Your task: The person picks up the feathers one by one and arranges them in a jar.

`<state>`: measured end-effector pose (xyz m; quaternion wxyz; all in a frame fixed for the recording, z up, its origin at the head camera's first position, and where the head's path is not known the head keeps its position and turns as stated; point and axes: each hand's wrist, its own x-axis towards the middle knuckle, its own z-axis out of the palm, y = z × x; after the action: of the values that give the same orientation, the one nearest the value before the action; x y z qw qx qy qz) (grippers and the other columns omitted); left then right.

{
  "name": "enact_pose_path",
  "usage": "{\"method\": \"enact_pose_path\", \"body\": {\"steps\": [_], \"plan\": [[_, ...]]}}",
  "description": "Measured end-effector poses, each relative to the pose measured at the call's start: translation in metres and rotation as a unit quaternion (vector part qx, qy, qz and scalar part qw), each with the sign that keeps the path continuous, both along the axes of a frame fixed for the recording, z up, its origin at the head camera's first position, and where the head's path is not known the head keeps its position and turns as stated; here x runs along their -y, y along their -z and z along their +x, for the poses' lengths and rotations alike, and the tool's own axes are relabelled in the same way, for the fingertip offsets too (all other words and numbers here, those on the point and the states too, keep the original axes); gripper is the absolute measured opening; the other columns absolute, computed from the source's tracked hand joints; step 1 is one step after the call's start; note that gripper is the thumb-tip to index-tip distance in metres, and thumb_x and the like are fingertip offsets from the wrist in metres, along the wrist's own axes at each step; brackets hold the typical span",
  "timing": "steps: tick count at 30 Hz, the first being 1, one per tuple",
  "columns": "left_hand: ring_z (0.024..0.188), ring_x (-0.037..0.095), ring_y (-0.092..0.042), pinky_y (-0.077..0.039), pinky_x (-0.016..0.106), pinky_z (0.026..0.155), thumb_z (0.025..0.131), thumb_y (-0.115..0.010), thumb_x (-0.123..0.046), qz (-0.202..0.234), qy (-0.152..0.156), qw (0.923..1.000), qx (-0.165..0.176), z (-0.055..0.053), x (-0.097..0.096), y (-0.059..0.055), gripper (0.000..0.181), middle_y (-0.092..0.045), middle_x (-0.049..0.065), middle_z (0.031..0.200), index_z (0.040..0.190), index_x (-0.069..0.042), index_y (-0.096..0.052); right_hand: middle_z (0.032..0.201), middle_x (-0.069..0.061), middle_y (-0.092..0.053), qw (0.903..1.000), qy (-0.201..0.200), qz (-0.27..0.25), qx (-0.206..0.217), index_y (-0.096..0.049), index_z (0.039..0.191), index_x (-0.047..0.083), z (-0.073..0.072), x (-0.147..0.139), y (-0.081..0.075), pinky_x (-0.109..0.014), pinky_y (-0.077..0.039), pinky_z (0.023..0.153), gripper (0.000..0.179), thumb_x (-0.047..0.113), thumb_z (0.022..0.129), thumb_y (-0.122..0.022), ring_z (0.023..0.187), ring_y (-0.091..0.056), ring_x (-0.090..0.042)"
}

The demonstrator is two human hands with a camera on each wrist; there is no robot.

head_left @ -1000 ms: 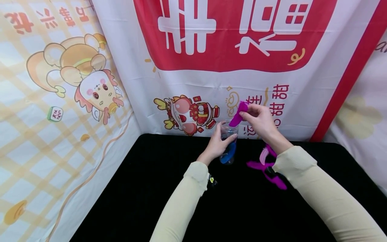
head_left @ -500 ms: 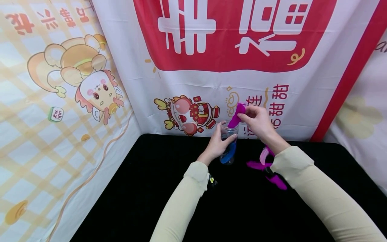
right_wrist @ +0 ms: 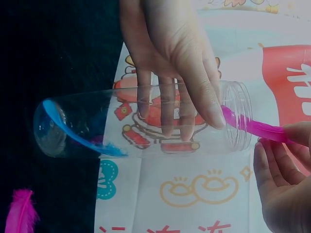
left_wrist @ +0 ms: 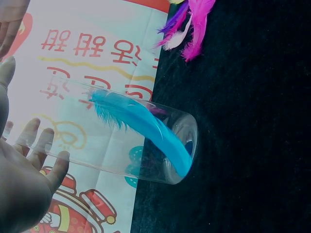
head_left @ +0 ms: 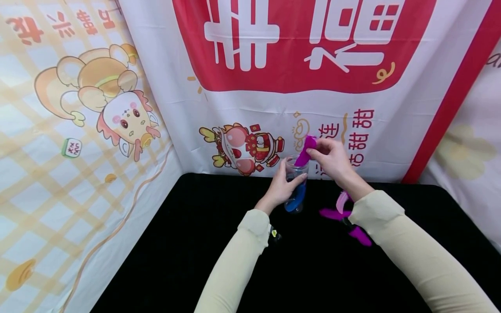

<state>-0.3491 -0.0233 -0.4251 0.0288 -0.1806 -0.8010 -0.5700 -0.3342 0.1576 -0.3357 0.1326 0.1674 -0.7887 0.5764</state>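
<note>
My left hand (head_left: pixel 281 187) grips a clear jar (head_left: pixel 296 173) near its mouth, thumb on one side and fingers round the other. Inside the jar, a curved blue feather (left_wrist: pixel 146 127) reaches down to the bottom. My right hand (head_left: pixel 332 158) pinches a magenta feather (head_left: pixel 306 151) at the mouth. In the right wrist view the magenta feather's lower end (right_wrist: pixel 232 118) lies inside the threaded neck, while the right fingers (right_wrist: pixel 278 160) hold it just outside the rim.
Several magenta and pink feathers (head_left: pixel 332 214) lie on the black table (head_left: pixel 305 269) below the right forearm. A printed white backdrop (head_left: pixel 188 139) hangs right behind the jar, and a second printed cloth (head_left: pixel 98 182) stands along the left side.
My right hand has shifted a little left and down, bringing the magenta feather from above the rim into the jar's mouth. The left hand and jar have stayed put.
</note>
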Motion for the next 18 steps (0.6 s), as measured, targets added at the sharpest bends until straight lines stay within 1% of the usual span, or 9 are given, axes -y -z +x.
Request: {"method": "enact_pose_path", "body": {"steps": [2,9,18], "plan": [[0.128,0.021,-0.052,-0.04,0.046,0.114,0.098,-0.069,-0.044,0.0,0.0,1.0,-0.001,-0.0001,-0.0001,-0.0003,0.07,-0.054,0.006,0.13,0.154,-0.027,-0.031,0.104,-0.021,-0.07,1.0,0.002,0.003,-0.001,-0.069,0.11,-0.008,0.0002,0.0001,0.0001,-0.019,-0.056,0.077,0.023,0.013,0.1,-0.068,0.089,-0.068,-0.011],[0.129,0.022,-0.051,-0.038,0.05,0.115,0.098,-0.069,-0.044,0.002,-0.001,1.0,-0.002,-0.0013,-0.0006,0.0012,0.069,-0.054,0.006,0.13,0.153,-0.027,-0.031,0.107,-0.024,-0.07,1.0,0.0,0.008,0.006,-0.069,0.11,-0.007,0.0011,0.0005,0.0005,-0.019,-0.054,0.074,0.025,0.015,0.1,-0.068,0.091,-0.068,-0.014],[0.127,0.021,-0.052,-0.039,0.048,0.114,0.098,-0.069,-0.046,0.0,-0.002,1.0,-0.002,-0.0023,-0.0008,0.0016,0.069,-0.054,0.005,0.129,0.153,-0.028,-0.031,0.108,-0.024,-0.07,0.9999,0.005,0.013,0.009,-0.07,0.11,-0.006,0.0002,0.001,0.0011,-0.02,-0.053,0.073,0.025,0.017,0.1,-0.068,0.091,-0.067,-0.016]]}}
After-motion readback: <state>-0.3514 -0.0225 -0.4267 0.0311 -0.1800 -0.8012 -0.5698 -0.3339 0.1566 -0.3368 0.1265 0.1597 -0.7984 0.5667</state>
